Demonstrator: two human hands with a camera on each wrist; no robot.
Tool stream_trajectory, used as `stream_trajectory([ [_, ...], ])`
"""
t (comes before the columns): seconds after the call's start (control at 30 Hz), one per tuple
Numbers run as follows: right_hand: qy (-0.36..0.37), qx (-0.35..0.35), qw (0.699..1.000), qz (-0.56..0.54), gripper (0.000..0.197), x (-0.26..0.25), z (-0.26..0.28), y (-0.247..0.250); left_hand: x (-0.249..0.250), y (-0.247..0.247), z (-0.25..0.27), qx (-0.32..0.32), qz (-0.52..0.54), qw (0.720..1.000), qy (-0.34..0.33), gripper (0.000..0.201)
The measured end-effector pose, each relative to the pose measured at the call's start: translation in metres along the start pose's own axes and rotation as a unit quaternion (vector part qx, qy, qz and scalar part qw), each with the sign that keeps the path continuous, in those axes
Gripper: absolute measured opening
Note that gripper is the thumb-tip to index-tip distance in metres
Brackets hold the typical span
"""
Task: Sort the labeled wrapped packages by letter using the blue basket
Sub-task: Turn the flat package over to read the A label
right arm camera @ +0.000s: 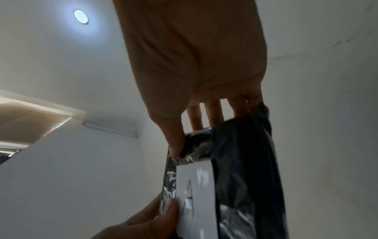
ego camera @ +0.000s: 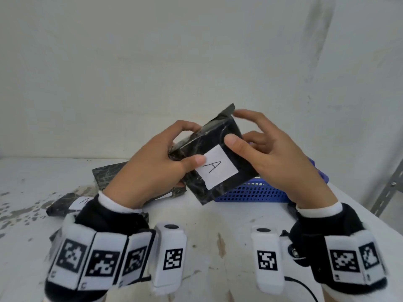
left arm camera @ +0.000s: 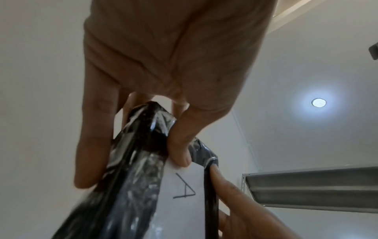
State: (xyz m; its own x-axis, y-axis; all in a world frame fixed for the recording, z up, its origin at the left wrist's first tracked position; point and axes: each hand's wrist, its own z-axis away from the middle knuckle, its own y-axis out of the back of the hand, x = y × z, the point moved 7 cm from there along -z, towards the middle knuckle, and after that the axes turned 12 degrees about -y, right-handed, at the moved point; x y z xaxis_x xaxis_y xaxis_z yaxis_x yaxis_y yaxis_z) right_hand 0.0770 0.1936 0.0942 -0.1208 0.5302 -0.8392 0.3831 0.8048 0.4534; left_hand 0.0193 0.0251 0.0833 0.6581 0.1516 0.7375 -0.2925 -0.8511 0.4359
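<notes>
Both my hands hold one black wrapped package (ego camera: pixel 218 138) tilted in the air above the table, its white label (ego camera: pixel 216 166) reading "A". My left hand (ego camera: pixel 197 143) grips its left end, thumb on the label's edge and fingers curled behind. My right hand (ego camera: pixel 235 127) pinches the far right corner, thumb on top and fingers over the back edge. The blue basket (ego camera: pixel 250 192) stands on the table just behind and below the package, mostly hidden. In the left wrist view the left hand (left arm camera: pixel 132 169) clamps the package (left arm camera: pixel 132 194). In the right wrist view the right hand (right arm camera: pixel 190 132) pinches its package (right arm camera: pixel 245 161).
Another black package labelled "A" (ego camera: pixel 65 205) lies at the left of the white table (ego camera: pixel 218 225). One more package (ego camera: pixel 106 173) lies behind my left hand. A dark package (ego camera: pixel 292 208) shows beside the basket. A metal shelf upright (ego camera: pixel 388 192) stands at the right.
</notes>
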Motion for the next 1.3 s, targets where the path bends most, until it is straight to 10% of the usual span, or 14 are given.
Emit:
stream_trajectory([
  [0.6,-0.027,0.011,0.994,-0.101,0.017,0.002,0.001,0.004,0.007,0.014,-0.002,0.13,0.047,0.99,-0.034,0.03],
  [1.3,0.014,0.045,0.997,-0.054,0.036,-0.006,0.004,0.001,0.01,0.011,0.0,0.133,0.062,0.989,-0.018,0.028],
])
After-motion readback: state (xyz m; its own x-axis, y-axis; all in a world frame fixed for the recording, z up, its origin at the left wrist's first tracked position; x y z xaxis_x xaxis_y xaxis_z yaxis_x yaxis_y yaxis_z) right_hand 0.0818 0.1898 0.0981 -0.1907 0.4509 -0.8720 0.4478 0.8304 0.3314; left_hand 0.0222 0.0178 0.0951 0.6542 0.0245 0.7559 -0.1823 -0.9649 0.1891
